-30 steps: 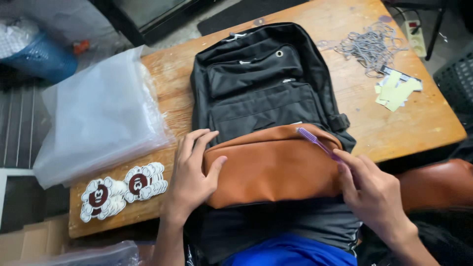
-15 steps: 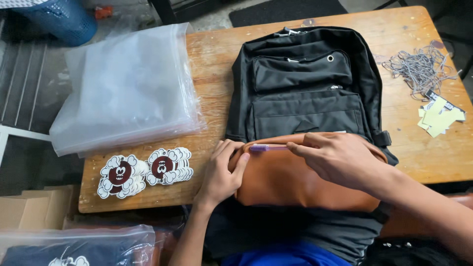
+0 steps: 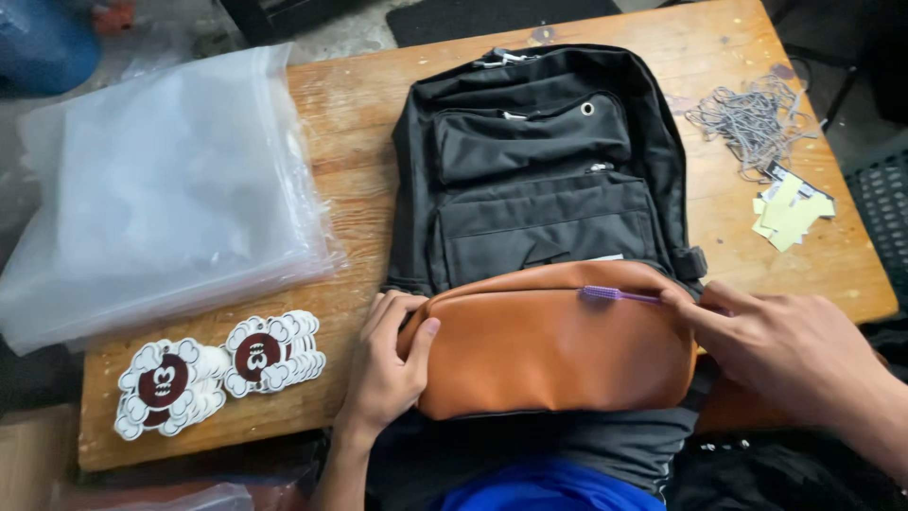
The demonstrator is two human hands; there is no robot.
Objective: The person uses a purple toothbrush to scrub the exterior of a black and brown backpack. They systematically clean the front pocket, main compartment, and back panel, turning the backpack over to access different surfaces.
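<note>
Backpack (image 3: 539,161), black, lies flat on the wooden surface (image 3: 350,123), its front pockets facing up. I note its lower section is a tan leather pocket (image 3: 549,345) at the near edge of the surface, close to my body.

My left hand (image 3: 386,364) clasps the left end of that pocket: the fingers curl over its top corner and the thumb presses on its front face. My right hand (image 3: 790,350) rests on the pocket's right end, where thumb and forefinger are pinched on a thin purple tool (image 3: 615,295) lying along the pocket's upper seam, its tip pointing left. This grip is closed on the tool's right end; the remaining fingers are loosely folded.

Left of the backpack I observe a stack of clear plastic bags (image 3: 161,189). Near it, at the front left corner, sit two piles of round cloud-edged tags (image 3: 218,369). To the far right lie a tangle of grey strings (image 3: 747,118) and some pale yellow paper tags (image 3: 790,213).
</note>
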